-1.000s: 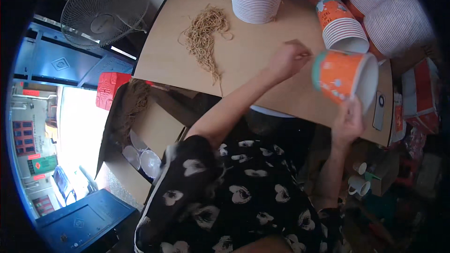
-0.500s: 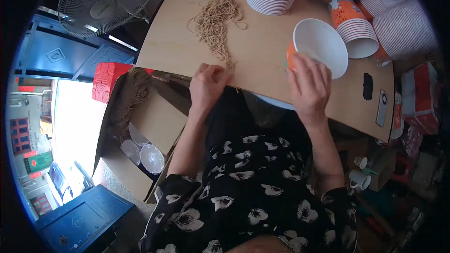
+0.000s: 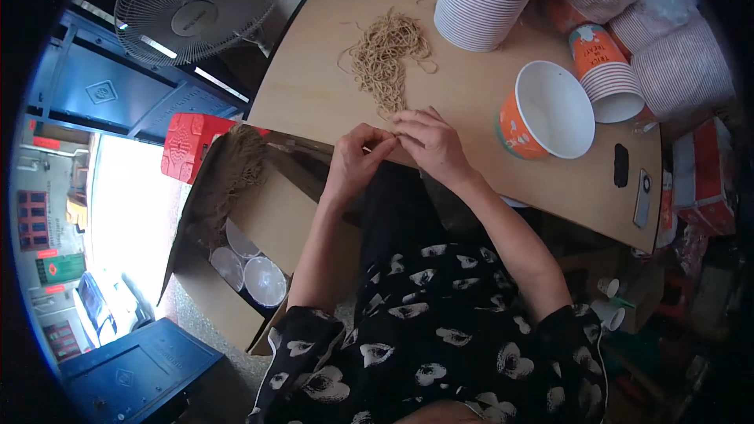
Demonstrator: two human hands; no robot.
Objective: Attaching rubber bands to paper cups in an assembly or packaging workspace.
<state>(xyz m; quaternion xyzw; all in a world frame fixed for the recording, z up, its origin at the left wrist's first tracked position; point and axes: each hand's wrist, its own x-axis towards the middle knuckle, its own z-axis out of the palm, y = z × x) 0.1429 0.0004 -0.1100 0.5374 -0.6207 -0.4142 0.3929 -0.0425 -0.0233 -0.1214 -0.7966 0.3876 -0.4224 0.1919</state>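
tan cords [image 3: 388, 53] lie heaped within easy reach; just nearside, my left hand [image 3: 351, 162] and right hand [image 3: 436, 148] meet at the fingertips, whether pinching a strand i can't tell; the orange tub [image 3: 518, 127] sits right of the heap, out of their way.

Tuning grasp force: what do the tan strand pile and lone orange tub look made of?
Tan strand pile: fibre twine or maybe elastic, can't tell; dull, thin, loosely curled.
Orange tub: likely coated paperboard; printed outside, smooth white inside.

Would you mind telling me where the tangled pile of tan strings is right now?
In the head view, the string pile lies on the table, just beyond the left hand and right hand, left of the tall cup stack.
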